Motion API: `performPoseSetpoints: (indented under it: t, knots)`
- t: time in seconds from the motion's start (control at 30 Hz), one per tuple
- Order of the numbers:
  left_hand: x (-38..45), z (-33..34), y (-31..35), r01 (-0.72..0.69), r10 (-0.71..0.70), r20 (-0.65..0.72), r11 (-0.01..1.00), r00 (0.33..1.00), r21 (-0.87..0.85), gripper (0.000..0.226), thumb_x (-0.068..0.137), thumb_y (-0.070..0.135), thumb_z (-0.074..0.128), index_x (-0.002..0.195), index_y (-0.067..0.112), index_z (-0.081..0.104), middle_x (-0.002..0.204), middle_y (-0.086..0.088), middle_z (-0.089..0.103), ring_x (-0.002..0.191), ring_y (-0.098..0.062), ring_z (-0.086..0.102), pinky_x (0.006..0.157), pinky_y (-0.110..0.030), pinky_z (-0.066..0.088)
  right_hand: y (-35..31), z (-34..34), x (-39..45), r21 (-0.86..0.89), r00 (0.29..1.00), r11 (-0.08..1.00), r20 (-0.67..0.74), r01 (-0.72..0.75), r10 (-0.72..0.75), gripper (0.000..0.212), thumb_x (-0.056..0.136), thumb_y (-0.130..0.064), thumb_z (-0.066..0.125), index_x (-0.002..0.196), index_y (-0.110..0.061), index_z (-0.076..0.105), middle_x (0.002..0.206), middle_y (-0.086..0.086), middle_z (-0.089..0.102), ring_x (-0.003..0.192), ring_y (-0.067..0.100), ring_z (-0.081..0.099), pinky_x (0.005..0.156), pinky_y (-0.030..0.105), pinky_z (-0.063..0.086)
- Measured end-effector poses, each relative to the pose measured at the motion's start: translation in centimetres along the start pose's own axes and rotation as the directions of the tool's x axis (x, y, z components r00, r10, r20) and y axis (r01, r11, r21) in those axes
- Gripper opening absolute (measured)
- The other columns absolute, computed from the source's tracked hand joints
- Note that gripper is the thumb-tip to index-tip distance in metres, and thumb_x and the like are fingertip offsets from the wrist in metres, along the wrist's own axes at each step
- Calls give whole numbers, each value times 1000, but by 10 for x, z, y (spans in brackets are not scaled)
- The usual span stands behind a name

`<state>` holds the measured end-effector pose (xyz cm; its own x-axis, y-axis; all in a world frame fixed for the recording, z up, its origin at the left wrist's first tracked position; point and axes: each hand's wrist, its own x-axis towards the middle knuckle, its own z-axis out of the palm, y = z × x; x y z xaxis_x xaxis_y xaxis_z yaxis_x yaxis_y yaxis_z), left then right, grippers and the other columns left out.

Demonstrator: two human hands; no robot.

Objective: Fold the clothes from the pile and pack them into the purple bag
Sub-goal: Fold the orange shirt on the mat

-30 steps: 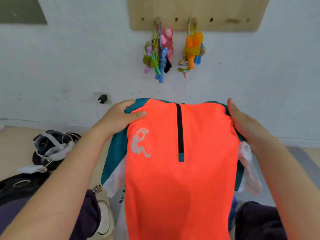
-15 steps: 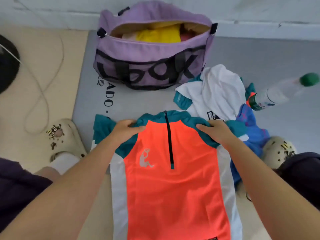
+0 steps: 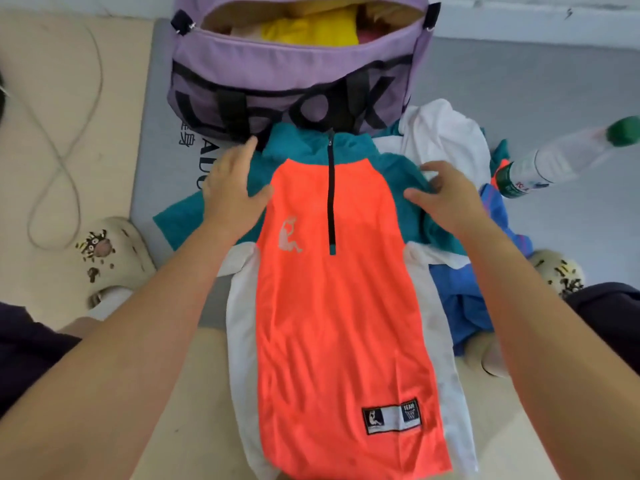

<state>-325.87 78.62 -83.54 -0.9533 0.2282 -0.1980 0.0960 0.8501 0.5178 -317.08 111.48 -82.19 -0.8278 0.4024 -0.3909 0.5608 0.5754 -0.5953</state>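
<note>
Both hands flat, fingers spread wide: left hand (image 3: 231,192) presses orange shirt (image 3: 343,306) shoulder at 10 o'clock, right hand (image 3: 446,195) at 2, purple bag (image 3: 291,74) at 12.

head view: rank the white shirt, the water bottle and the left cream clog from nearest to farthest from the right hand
1. white shirt: crumpled just beyond the right hand, beside the bag.
2. water bottle: lying farther out to the right on the grey mat.
3. left cream clog: far across on the left, past the orange shirt.
</note>
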Motion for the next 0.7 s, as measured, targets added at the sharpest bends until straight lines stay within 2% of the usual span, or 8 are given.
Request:
performPoseSetpoints:
  t: [0.07, 0.17, 0.23, 0.33, 0.4, 0.53, 0.63, 0.7]
  knots:
    - [-34, 16, 5, -48, 51, -15, 987, 999, 151, 65, 86, 28, 64, 147, 23, 41, 142, -9, 45, 129, -32, 40, 103, -49, 35, 13, 1, -8, -303, 993, 950, 62, -75, 99, 64, 77, -43, 77, 129, -18, 50, 114, 6, 60, 107, 27, 57, 95, 47, 44]
    - [-93, 51, 11, -94, 89, 30, 964, 996, 247, 49, 83, 27, 66, 131, 22, 57, 117, -11, 52, 107, -35, 50, 83, -46, 41, 25, -3, -18, -621, 979, 783, 127, -47, 159, 37, 82, -40, 70, 106, -14, 58, 108, 7, 64, 107, 32, 56, 95, 45, 34]
    - [-118, 68, 5, -10, -29, 145, 965, 989, 262, 53, 85, 31, 64, 136, 22, 53, 126, -12, 48, 121, -36, 45, 91, -47, 41, 26, -11, -17, -648, 999, 762, 11, -22, 38, 18, 87, -26, 62, 96, -10, 63, 100, 16, 66, 100, 35, 56, 89, 42, 35]
    - [-140, 80, -9, 102, -136, 250, 985, 959, 142, 69, 88, 33, 63, 150, 21, 36, 155, -12, 29, 146, -29, 21, 114, -44, 27, 23, -24, -22, -534, 885, 835, -444, -133, -143, 31, 87, -9, 45, 115, -8, 58, 111, 21, 56, 105, 38, 50, 85, 45, 36]
    - [-151, 80, -10, 166, -167, 171, 986, 971, 17, 73, 86, 27, 66, 151, 18, 34, 160, -10, 22, 149, -25, 16, 119, -41, 21, 24, -23, -36, -409, 828, 898, -551, -160, -103, 42, 86, -9, 45, 128, -11, 49, 121, 18, 51, 112, 35, 47, 85, 45, 38]
    - [-159, 71, -18, 469, -485, -84, 869, 870, -159, 69, 85, 22, 68, 146, 8, 38, 151, -17, 35, 139, -32, 33, 113, -47, 31, 43, 10, -70, -130, 948, 962, -243, -241, 204, 30, 92, -15, 52, 119, -3, 54, 118, 22, 59, 111, 40, 54, 86, 43, 44]
    - [-155, 64, -28, 672, -706, -65, 694, 705, -256, 53, 85, 33, 66, 130, 10, 49, 128, -9, 56, 120, -30, 53, 96, -42, 44, 56, 37, -93, -10, 905, 914, -142, -406, 400, 50, 86, -28, 67, 120, 3, 47, 124, 24, 52, 116, 40, 51, 95, 47, 41]
    - [-149, 59, -37, 737, -756, 52, 616, 652, -279, 29, 87, 38, 65, 98, 13, 57, 97, -4, 63, 99, -30, 62, 85, -37, 46, 60, 46, -100, 43, 848, 860, -152, -508, 508, 56, 82, -37, 70, 117, -1, 45, 112, 13, 56, 112, 33, 54, 99, 49, 39]
